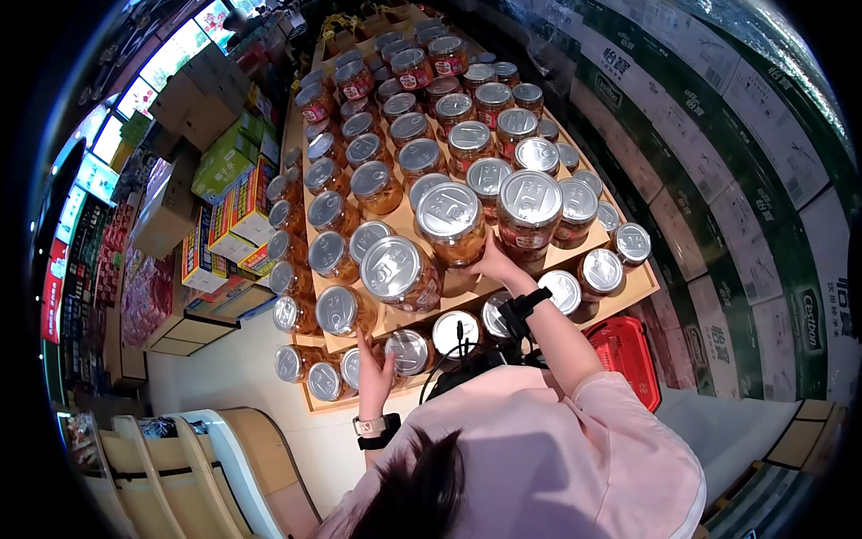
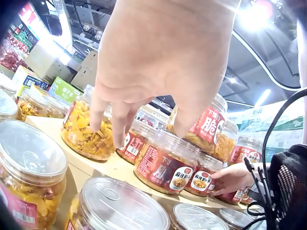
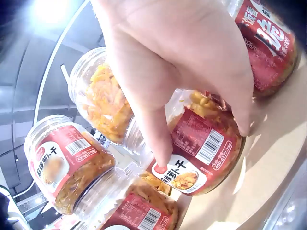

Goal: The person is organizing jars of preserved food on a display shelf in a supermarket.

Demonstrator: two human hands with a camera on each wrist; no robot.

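Note:
My right hand [image 1: 494,262] grips a clear plastic jar of pickled radish [image 1: 451,223] near the front of the upper wooden tier. In the right wrist view its thumb [image 3: 162,139] and fingers straddle the red-labelled jar [image 3: 204,151], whose base is close to the board. My left hand [image 1: 373,370] is at the front left, beside a silver-lidded jar [image 1: 346,310]. In the left wrist view the left fingers [image 2: 120,120] hang loosely down in front of a jar of yellow pickles [image 2: 86,132], pinching nothing visible.
Many similar jars crowd the stepped wooden display [image 1: 292,162], some stacked. A lower row of jars [image 1: 458,332] lines the front edge. A red basket [image 1: 628,355] is at the right, beside stacked green-and-white cartons [image 1: 763,296]. Cables [image 2: 268,191] hang near the body.

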